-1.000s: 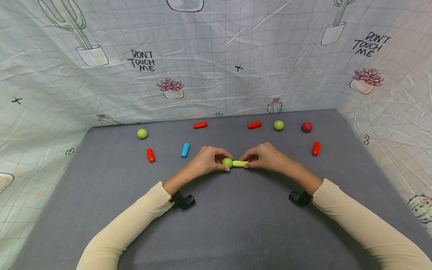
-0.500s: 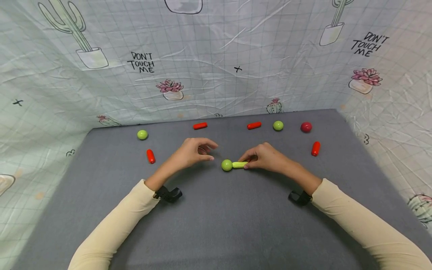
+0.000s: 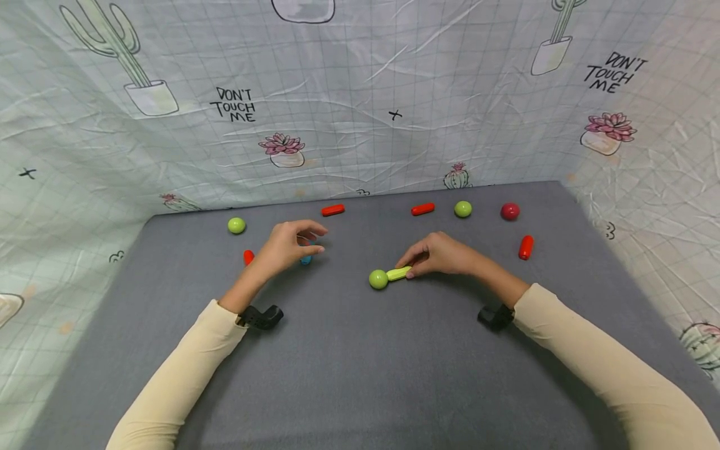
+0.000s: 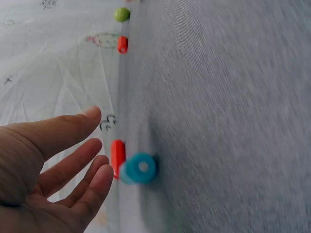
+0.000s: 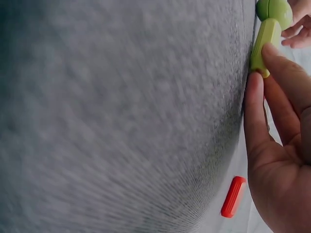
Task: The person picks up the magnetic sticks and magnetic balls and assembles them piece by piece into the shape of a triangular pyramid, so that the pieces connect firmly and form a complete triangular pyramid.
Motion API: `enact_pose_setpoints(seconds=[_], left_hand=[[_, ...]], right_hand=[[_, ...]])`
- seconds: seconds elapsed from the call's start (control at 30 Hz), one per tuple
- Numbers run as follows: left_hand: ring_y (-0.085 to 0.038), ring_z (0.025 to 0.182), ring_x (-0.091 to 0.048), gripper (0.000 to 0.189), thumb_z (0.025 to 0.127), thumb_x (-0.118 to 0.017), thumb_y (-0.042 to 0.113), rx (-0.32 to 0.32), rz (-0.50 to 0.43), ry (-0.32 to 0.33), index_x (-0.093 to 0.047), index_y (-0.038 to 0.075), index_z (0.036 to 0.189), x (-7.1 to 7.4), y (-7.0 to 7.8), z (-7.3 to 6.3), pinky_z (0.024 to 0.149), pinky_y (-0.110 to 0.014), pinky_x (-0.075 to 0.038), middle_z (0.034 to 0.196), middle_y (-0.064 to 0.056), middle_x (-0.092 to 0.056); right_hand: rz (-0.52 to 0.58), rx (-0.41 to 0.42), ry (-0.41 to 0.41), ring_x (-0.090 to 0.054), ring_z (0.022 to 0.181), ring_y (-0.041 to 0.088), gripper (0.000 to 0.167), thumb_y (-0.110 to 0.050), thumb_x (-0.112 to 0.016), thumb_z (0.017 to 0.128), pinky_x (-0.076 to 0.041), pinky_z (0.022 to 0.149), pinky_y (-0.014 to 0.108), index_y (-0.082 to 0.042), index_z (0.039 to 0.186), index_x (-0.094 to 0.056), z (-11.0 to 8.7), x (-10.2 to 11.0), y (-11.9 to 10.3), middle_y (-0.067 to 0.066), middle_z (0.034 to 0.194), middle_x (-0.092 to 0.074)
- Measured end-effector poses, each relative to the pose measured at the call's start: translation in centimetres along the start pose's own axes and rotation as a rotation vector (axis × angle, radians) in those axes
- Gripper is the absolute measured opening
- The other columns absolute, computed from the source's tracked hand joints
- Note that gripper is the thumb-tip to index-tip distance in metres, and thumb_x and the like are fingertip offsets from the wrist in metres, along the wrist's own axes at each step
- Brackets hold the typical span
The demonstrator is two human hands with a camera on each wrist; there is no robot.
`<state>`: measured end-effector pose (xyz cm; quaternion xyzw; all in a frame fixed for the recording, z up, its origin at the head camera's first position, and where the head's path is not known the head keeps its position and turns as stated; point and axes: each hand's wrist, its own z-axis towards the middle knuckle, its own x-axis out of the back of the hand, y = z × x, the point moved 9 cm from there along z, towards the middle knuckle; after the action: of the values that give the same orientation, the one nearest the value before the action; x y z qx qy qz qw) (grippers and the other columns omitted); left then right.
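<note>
My right hand (image 3: 441,253) pinches a ridged yellow-green stick (image 5: 266,43) between thumb and fingers. A green ball (image 3: 379,279) sits at the stick's left end, and the two look joined. My left hand (image 3: 287,247) hovers over the table beside a blue stick (image 3: 306,259), which the fingers partly hide in the head view. In the left wrist view the blue stick (image 4: 141,168) shows its round end with a hole, close to the fingertips. That hand's thumb and fingers are spread apart and hold nothing.
Red sticks lie at the back (image 3: 333,210), back right (image 3: 423,209), right (image 3: 525,247) and left, the last partly behind the left wrist. Green balls (image 3: 237,225) (image 3: 463,209) and a dark red ball (image 3: 510,211) rest near the rear edge, before a printed cloth.
My left hand has let go of the green ball and moved left to the blue stick. The right hand keeps its pinch; the stick and ball have tilted slightly.
</note>
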<state>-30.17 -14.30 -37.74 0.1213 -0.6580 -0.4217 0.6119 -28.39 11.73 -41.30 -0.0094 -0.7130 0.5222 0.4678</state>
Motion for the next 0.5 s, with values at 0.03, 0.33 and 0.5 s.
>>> enact_pose_setpoints(seconds=[0.03, 0.33, 0.5], left_hand=[[-0.032, 0.11, -0.067, 0.037, 0.088, -0.08, 0.007, 0.006, -0.002, 0.005, -0.07, 0.001, 0.123, 0.1, -0.3, 0.0, 0.093, -0.045, -0.056, 0.122, -0.017, -0.07], [-0.03, 0.106, -0.069, 0.037, 0.086, -0.083, 0.011, 0.075, 0.035, 0.048, -0.072, 0.004, 0.12, 0.9, -2.4, 0.3, 0.09, -0.046, -0.057, 0.119, -0.015, -0.072], [-0.028, 0.102, -0.07, 0.039, 0.085, -0.085, 0.015, 0.122, 0.073, 0.046, -0.072, 0.004, 0.12, 0.9, -3.2, 0.4, 0.086, -0.045, -0.057, 0.119, -0.013, -0.073]], right_hand=[[0.007, -0.005, -0.01, -0.071, 0.088, 0.009, 0.025, -0.016, -0.084, 0.085, -0.058, 0.076, 0.023, -0.014, 0.11, -0.081, 0.1, 0.0, 0.1, -0.001, 0.101, -0.077], [0.004, -0.033, -0.04, -0.071, 0.092, 0.01, 0.024, -0.016, -0.084, 0.085, -0.057, 0.077, 0.022, -0.016, 0.108, -0.082, 0.5, 0.3, 0.4, -0.003, 0.102, -0.078], [-0.006, -0.031, -0.043, -0.07, 0.091, 0.009, 0.023, -0.017, -0.085, 0.084, -0.057, 0.076, 0.022, -0.017, 0.107, -0.082, 0.7, 0.3, 0.4, -0.004, 0.101, -0.078]])
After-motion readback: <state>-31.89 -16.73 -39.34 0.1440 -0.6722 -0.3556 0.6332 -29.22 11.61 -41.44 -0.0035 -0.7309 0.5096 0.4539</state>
